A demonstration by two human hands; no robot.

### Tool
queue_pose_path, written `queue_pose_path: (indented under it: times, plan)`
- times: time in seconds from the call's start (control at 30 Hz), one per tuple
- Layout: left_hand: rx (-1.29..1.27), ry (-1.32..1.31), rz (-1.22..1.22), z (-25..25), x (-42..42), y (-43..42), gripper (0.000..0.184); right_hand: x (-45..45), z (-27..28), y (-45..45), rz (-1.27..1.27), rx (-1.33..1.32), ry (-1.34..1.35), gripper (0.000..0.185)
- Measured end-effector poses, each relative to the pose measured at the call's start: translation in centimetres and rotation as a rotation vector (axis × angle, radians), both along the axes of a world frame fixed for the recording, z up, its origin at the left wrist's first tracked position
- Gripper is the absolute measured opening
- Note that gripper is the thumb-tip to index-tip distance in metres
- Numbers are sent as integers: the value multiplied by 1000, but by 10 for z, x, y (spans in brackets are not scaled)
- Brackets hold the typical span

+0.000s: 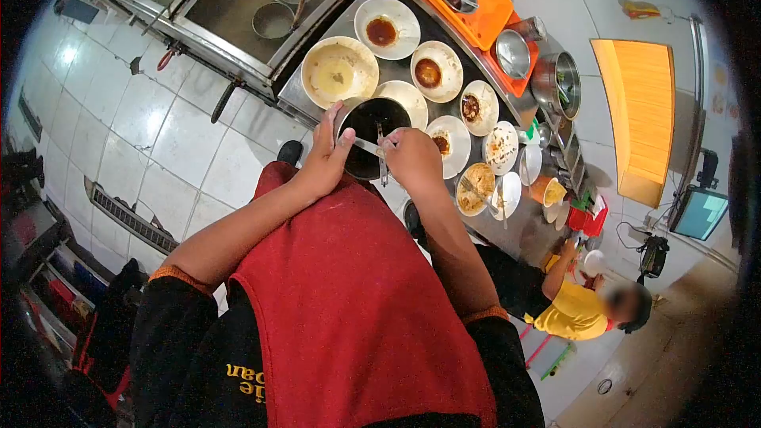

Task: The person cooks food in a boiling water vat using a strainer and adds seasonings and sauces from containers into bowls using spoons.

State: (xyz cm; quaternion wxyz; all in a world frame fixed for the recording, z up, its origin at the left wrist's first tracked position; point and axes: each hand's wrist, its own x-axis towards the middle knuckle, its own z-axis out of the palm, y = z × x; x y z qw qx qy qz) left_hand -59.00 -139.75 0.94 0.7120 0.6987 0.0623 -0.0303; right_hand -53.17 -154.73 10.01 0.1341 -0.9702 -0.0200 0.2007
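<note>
A round metal pot [366, 116] with dark contents is in front of my apron. My left hand [323, 160] rests against the pot's near left side, its thumb over the rim. Closed over the right part of the pot, my right hand [414, 160] grips a slim metal utensil [383, 168]; its exact kind is hard to make out. A pale flat strip crosses the pot between my two hands. Just beyond the pot stand a cream bowl [408, 95] and a wide bowl with yellowish liquid [321, 101].
Several bowls with brown sauce, such as one bowl [383, 9], crowd the steel counter [297, 99]. An orange tray [495, 8] holds metal containers, near a steel pot [572, 71]. Lower right, a person in a yellow shirt [575, 311] works at the counter.
</note>
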Motion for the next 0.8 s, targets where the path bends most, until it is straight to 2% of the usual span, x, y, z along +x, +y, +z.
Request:
queue_pose_path:
  times: [0.23,0.43,0.5,0.6,0.8]
  plan:
    - [-36,31,14,-2,-4,1,60,0,0,1,84,-49,104,19]
    - [-45,12,-1,-2,-4,3,59,-5,9,1,143,-79,-27,16]
    - [-36,7,-17,-4,-3,6,59,-5,9,-1,321,-107,-268,14]
    - [-26,8,-47,-3,-3,6,58,-6,16,0,404,-120,-294,13]
    - [-72,28,-58,-13,1,6,59,-14,5,-4,394,-112,-143,13]
